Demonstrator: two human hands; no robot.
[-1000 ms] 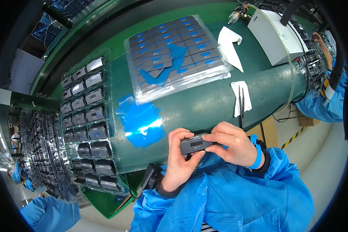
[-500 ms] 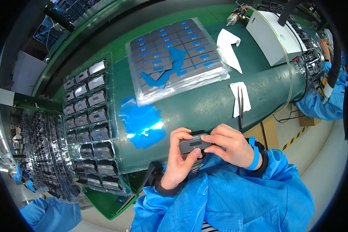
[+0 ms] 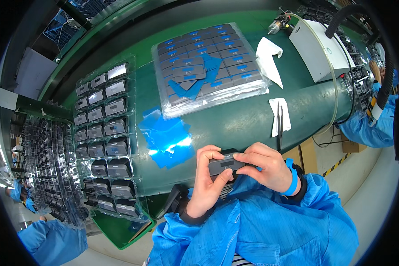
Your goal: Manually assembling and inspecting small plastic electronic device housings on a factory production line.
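A small dark grey rectangular device with a black window on its face is held at the table's near edge. My left hand grips its left end, thumb on the front and fingers along the top. At the right end, my right hand pinches it between thumb and fingertips. Blue film sheets lie in a shiny pile to the left of my hands. On the left, a clear plastic tray holds rows of similar grey devices.
A clear tray of flat grey panels with blue film stands at the back. Black tweezers rest on a white cloth; another white cloth lies behind. A white box with a hose stands at right. A green bin sits below left.
The view has shifted slightly, so the table things appear a little further right. Both hands keep nearly the same hold on the grey device.
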